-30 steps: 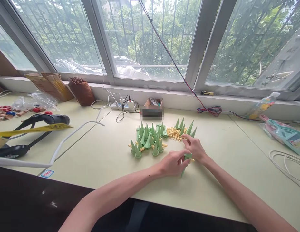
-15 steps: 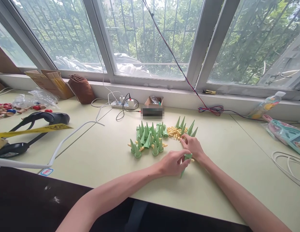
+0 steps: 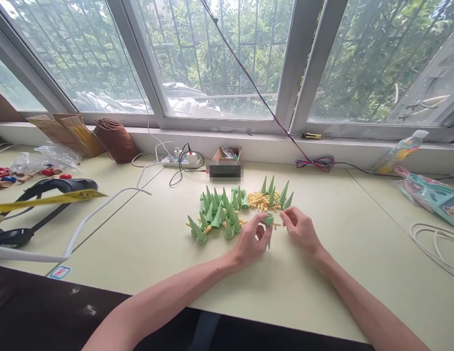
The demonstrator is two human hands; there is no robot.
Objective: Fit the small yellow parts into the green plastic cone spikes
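My left hand (image 3: 250, 241) pinches a green cone (image 3: 268, 225) by its wide rim, tip pointing down toward the pale table (image 3: 157, 243). My right hand (image 3: 302, 229) holds a small yellow peg (image 3: 278, 224) right beside the cone's open end. Just beyond my hands lie a cluster of green cones (image 3: 217, 212), several of them standing with yellow pegs in them, a heap of loose yellow pegs (image 3: 259, 201), and a few more cones (image 3: 278, 191) behind it.
A small cardboard box (image 3: 227, 153) and a power strip with cables (image 3: 179, 161) sit by the window sill. At left lie a black strap (image 3: 47, 187), a yellow tape and a white wire hanger (image 3: 102, 204). A bottle (image 3: 400, 152), a plastic packet (image 3: 431, 197) and white cable (image 3: 435, 241) lie at right.
Both hands lifted off the table and moved slightly away from me. The cone came up, tip hanging down, and my right hand brought a yellow peg to its open end.
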